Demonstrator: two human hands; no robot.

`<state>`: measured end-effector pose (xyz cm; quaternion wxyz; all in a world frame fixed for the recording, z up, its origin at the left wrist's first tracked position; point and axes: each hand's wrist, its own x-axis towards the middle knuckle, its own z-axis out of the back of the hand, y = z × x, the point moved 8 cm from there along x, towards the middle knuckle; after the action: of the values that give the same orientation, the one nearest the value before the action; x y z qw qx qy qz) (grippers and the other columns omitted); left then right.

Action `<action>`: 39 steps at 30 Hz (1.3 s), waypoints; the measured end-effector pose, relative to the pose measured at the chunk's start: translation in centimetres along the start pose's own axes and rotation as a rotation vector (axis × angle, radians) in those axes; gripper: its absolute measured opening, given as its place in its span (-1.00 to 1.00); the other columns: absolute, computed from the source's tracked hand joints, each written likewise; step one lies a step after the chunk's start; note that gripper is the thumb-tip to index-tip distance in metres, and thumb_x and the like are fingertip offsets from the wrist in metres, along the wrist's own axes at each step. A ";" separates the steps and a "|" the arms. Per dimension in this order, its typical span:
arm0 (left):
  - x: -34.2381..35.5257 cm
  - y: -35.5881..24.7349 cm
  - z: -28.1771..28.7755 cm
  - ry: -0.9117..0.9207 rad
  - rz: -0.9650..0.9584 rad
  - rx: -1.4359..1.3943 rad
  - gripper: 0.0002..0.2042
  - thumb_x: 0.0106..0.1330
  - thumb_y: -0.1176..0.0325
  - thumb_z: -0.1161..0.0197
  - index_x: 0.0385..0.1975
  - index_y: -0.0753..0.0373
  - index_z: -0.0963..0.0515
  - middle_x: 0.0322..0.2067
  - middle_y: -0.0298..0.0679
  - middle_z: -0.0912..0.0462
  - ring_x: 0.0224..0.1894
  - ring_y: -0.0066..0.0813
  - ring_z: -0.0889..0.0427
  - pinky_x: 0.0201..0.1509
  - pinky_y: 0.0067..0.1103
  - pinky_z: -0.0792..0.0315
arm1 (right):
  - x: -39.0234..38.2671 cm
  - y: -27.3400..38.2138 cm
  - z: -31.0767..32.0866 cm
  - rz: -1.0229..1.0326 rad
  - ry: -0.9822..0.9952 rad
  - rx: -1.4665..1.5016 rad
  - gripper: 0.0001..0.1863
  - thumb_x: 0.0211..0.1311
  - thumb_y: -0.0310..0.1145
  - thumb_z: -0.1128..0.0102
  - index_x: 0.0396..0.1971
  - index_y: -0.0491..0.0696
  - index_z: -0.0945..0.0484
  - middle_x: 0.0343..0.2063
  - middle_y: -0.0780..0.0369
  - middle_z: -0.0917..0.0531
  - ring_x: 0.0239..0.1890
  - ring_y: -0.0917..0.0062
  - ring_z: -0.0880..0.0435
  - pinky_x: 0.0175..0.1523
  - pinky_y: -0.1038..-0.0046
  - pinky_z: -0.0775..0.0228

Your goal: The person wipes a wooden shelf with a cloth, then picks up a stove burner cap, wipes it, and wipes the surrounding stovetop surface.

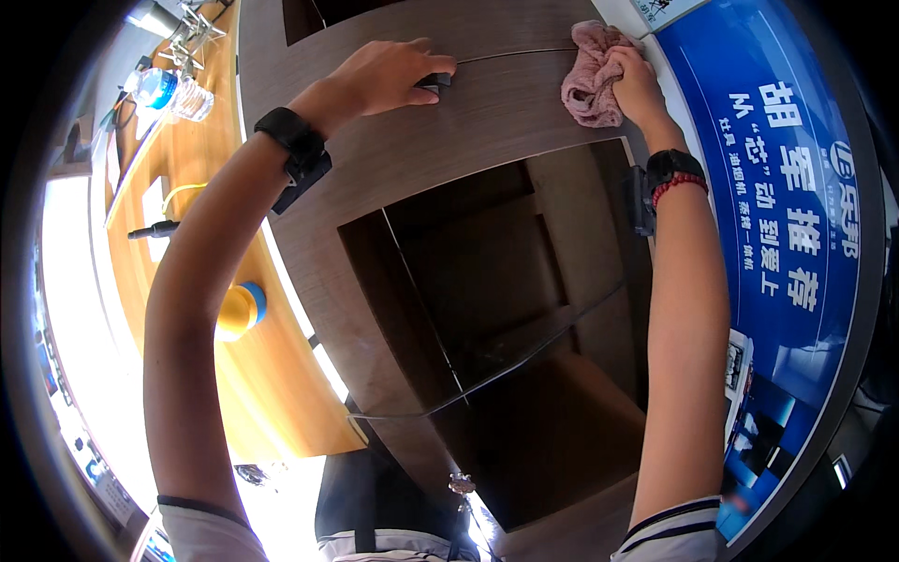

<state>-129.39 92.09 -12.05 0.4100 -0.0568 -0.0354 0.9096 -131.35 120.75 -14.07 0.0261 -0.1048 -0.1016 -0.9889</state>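
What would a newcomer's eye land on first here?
Probably the pink cloth, bunched in the right hand at the upper right, and the big blue panel along the right side. Left of the cloth, the left hand has its fingers around a small black object over the brown surface.

Btwn the L hand (384,77) & R hand (639,89), a strip of brown wood (510,105) is bare, so a hand could pass; small blk item (434,82) in L fingers juts in. R end blocked by pink cloth (590,89) in R hand, w/ blue panel (721,75) just beyond. Nearer the body, dark recess (478,272) gives depth, but thin cable (496,377) crosses it diag.
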 end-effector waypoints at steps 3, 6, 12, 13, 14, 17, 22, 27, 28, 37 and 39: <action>0.1 -0.1 0.0 0.015 0.029 0.054 -0.58 0.07 0.12 -0.26 -0.05 -0.05 -0.37 -0.24 -0.27 -0.44 -0.15 -0.22 -0.50 -0.14 -0.33 -0.41 | 1.0 1.0 -0.4 -0.104 0.038 -0.090 -0.68 0.06 -0.40 0.01 -0.13 0.07 -0.53 0.07 0.36 -0.40 0.10 0.27 -0.34 0.17 0.28 -0.22; -0.4 -1.3 0.6 -0.052 0.045 0.110 -0.40 -0.01 0.01 -0.30 0.08 -0.11 -0.28 -0.11 -0.21 -0.39 -0.01 -0.18 -0.43 0.01 -0.28 -0.34 | 1.2 1.0 -0.6 -0.106 0.168 -0.114 -0.66 0.07 -0.36 0.02 -0.11 0.08 -0.52 0.07 0.35 -0.40 0.11 0.28 -0.33 0.19 0.26 -0.20; 4.5 -10.0 2.3 -0.275 -0.065 -0.071 -0.05 -0.13 -0.11 -0.34 0.23 0.22 -0.03 0.14 0.03 -0.19 0.20 -0.05 -0.21 0.22 -0.24 -0.12 | 1.0 -0.5 0.0 -0.140 0.165 -0.097 -0.67 0.03 -0.39 -0.02 -0.15 0.07 -0.55 0.01 0.27 -0.46 0.07 0.24 -0.40 0.14 0.28 -0.26; 5.5 -11.2 1.8 -0.331 -0.088 -0.060 -0.03 -0.13 -0.10 -0.35 0.21 0.33 -0.03 0.15 0.05 -0.17 0.19 -0.05 -0.22 0.22 -0.23 -0.13 | 1.0 -0.1 0.0 -0.136 0.165 -0.077 -0.67 0.02 -0.39 -0.02 -0.15 0.06 -0.55 0.00 0.25 -0.47 0.05 0.24 -0.41 0.13 0.28 -0.27; 6.7 -11.6 1.6 -0.316 -0.037 -0.157 -0.04 -0.14 -0.08 -0.35 0.20 0.36 -0.04 0.15 0.05 -0.17 0.19 -0.04 -0.22 0.21 -0.25 -0.14 | 1.1 0.4 0.2 -0.131 0.162 -0.061 -0.67 0.01 -0.39 -0.03 -0.15 0.06 -0.55 -0.01 0.24 -0.48 0.04 0.23 -0.43 0.12 0.27 -0.28; 10.1 -12.8 -0.7 -0.167 0.038 -0.483 -0.08 -0.14 -0.02 -0.37 0.16 0.40 -0.07 0.14 0.07 -0.21 0.18 -0.01 -0.23 0.19 -0.30 -0.19 | 0.2 0.7 0.8 -0.185 0.177 0.031 -0.66 -0.01 -0.40 -0.03 -0.15 0.04 -0.55 -0.03 0.21 -0.50 0.03 0.25 -0.45 0.10 0.26 -0.29; 10.6 -17.1 -2.1 -0.249 0.002 -0.393 -0.29 -0.17 0.14 -0.39 -0.03 0.37 -0.26 -0.05 0.03 -0.37 0.02 -0.06 -0.39 0.09 -0.38 -0.31 | -4.9 -1.6 3.0 -0.328 0.151 0.112 -0.65 -0.04 -0.42 -0.02 -0.17 0.00 -0.55 -0.08 0.20 -0.54 0.00 0.29 -0.48 0.07 0.31 -0.31; 9.5 -22.1 -3.4 -0.423 -0.004 -0.453 -0.46 -0.16 0.21 -0.35 -0.16 0.34 -0.38 -0.16 -0.06 -0.44 -0.15 -0.11 -0.49 -0.08 -0.39 -0.41 | -11.5 -4.8 4.2 -0.385 0.073 0.271 -0.67 -0.13 -0.48 0.02 -0.29 -0.07 -0.59 -0.21 0.17 -0.60 -0.11 0.25 -0.53 -0.02 0.38 -0.34; 9.0 -23.1 -3.8 -0.456 -0.012 -0.493 -0.48 -0.16 0.22 -0.34 -0.17 0.34 -0.40 -0.18 -0.07 -0.45 -0.18 -0.12 -0.50 -0.11 -0.39 -0.43 | -13.1 -5.5 4.2 -0.387 0.073 0.305 -0.68 -0.15 -0.49 0.02 -0.31 -0.08 -0.59 -0.23 0.16 -0.61 -0.13 0.24 -0.54 -0.03 0.39 -0.34; 2.3 -37.7 -5.8 -0.248 -0.239 -0.434 -0.78 -0.04 0.34 -0.24 -0.38 0.27 -0.55 -0.21 -0.10 -0.47 -0.21 -0.27 -0.52 -0.20 -0.46 -0.45 | -31.6 -8.1 8.9 -0.511 -0.060 0.262 -0.67 -0.22 -0.63 0.07 -0.39 -0.18 -0.59 -0.31 0.17 -0.61 -0.21 0.32 -0.57 -0.07 0.52 -0.32; 0.8 -41.4 -6.2 -0.132 -0.309 -0.442 -0.81 -0.01 0.38 -0.21 -0.37 0.24 -0.58 -0.15 -0.08 -0.45 -0.18 -0.33 -0.53 -0.18 -0.50 -0.45 | -36.2 -9.7 9.6 -0.633 -0.052 0.324 -0.64 -0.24 -0.66 0.12 -0.38 -0.18 -0.60 -0.31 0.17 -0.60 -0.20 0.35 -0.57 -0.05 0.54 -0.31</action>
<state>-98.33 120.17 -13.60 0.5183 -0.0795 -0.2679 0.8083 -94.72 133.36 -14.46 -0.2679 -0.0876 -0.2853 -0.9161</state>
